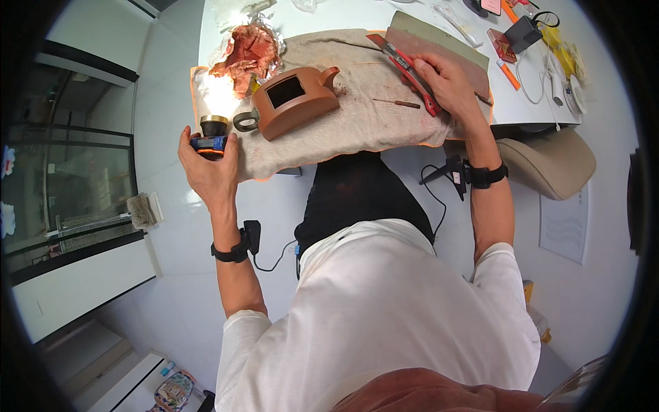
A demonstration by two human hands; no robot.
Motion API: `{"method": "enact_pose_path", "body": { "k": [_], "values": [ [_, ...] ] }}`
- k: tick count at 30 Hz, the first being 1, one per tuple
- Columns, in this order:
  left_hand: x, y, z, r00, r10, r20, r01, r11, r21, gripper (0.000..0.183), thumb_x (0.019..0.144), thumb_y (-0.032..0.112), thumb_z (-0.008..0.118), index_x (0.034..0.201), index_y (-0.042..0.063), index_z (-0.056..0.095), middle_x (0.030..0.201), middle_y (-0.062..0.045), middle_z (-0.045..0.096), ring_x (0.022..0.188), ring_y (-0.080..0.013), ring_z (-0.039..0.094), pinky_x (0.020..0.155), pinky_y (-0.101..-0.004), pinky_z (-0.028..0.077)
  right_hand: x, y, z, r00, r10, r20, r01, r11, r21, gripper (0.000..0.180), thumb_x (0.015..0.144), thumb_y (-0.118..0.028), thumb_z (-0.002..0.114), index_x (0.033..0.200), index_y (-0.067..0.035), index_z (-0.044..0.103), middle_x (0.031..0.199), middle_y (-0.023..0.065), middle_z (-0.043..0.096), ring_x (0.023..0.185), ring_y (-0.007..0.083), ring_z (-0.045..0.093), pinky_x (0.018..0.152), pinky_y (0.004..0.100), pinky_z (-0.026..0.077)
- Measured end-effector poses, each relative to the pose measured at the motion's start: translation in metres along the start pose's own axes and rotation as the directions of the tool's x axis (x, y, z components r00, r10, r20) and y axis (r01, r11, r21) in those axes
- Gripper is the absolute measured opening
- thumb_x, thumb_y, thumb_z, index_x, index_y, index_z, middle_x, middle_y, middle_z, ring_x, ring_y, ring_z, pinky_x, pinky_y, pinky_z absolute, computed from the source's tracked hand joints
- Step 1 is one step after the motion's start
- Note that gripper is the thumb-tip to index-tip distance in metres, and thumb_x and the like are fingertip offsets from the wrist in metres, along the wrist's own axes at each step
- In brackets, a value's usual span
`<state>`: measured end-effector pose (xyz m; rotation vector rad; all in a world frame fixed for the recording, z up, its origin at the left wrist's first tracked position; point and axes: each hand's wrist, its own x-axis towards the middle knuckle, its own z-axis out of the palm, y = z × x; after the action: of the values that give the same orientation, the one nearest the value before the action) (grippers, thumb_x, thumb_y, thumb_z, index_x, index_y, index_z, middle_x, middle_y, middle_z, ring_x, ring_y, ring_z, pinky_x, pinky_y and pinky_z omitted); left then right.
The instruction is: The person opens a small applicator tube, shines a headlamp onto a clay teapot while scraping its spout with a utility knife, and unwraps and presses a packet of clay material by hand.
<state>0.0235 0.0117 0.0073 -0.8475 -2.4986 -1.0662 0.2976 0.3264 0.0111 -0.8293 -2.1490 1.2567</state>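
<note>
My left hand [212, 177] holds a lit lamp [213, 138] with a blue and black body, at the left edge of a beige towel [355, 135]. Its bright beam falls on the towel's far left corner. A brown clay teapot [322, 100] lies between my hands, with a rectangular opening, a dark loop handle on the left and a spout on the right. In my right hand [447, 85] is a red utility knife [406, 67], its tip pointing away to the left. Just left of that hand, a thin needle-like tool [406, 104] with a brown handle rests on the towel.
Crumpled foil with reddish-brown material [252, 51] sits behind the teapot. A green and brown sheet [437, 44] lies behind my right hand. Farther right are a black power adapter [523, 33], a red box [501, 45], an orange stick [508, 74] and cables. A beige padded seat [553, 162] stands beside the table.
</note>
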Motion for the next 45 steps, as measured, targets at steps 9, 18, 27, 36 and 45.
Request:
{"method": "enact_pose_path", "body": {
  "k": [9,18,27,36,45],
  "values": [
    [-0.002,-0.005,0.011,0.998,-0.035,-0.051,0.029,0.992,-0.121,0.079,0.07,0.034,0.086,0.13,-0.002,0.048,0.114,-0.016,0.062,0.102,-0.0257,0.063,0.089,-0.0349,0.05,0.008,-0.002,-0.006,0.984,-0.146,0.105,0.175,0.907,-0.383,0.034,0.097,-0.029,0.053,0.11,-0.002,0.067,0.095,0.0163,0.069,0.088,0.0262,0.064,0.081,0.034,0.048],
    [-0.007,-0.007,-0.001,0.997,0.069,0.029,-0.067,0.996,-0.05,0.088,0.071,0.033,0.083,0.138,-0.003,0.039,0.13,-0.023,0.053,0.119,-0.0336,0.055,0.099,-0.0392,0.045,0.002,-0.027,0.01,0.965,-0.234,0.12,0.26,0.782,-0.566,0.026,0.093,-0.021,0.057,0.105,0.0,0.069,0.098,0.0195,0.068,0.093,0.0353,0.063,0.083,0.04,0.048],
    [-0.006,-0.017,-0.014,0.993,0.046,0.107,-0.023,0.976,-0.214,0.085,0.079,0.033,0.079,0.142,-0.002,0.034,0.134,-0.022,0.051,0.122,-0.0305,0.053,0.104,-0.0407,0.041,0.001,-0.041,0.007,0.959,-0.266,0.099,0.261,0.692,-0.673,0.024,0.092,-0.02,0.06,0.108,-0.004,0.068,0.099,0.0175,0.067,0.094,0.0347,0.064,0.082,0.0394,0.049],
    [0.071,-0.048,-0.038,0.977,0.068,0.203,0.011,0.93,-0.368,0.052,0.09,0.02,0.07,0.132,-0.003,0.05,0.124,-0.019,0.059,0.112,-0.0239,0.06,0.094,-0.0349,0.049,0.052,-0.104,0.017,0.92,-0.292,0.261,0.388,0.768,-0.51,0.026,0.091,-0.02,0.061,0.107,0.0,0.067,0.092,0.0156,0.07,0.08,0.0269,0.067,0.073,0.0349,0.052],
    [0.176,-0.017,-0.009,0.644,0.017,0.765,0.218,0.954,-0.205,0.054,0.091,0.036,0.066,0.126,-0.004,0.055,0.115,-0.015,0.062,0.102,-0.0205,0.061,0.087,-0.0308,0.051,0.157,-0.132,0.096,0.825,-0.156,0.543,0.405,0.833,-0.377,0.026,0.09,-0.02,0.063,0.102,0.003,0.068,0.082,0.0081,0.068,0.068,0.0141,0.065,0.061,0.0291,0.053]
  ]
}}
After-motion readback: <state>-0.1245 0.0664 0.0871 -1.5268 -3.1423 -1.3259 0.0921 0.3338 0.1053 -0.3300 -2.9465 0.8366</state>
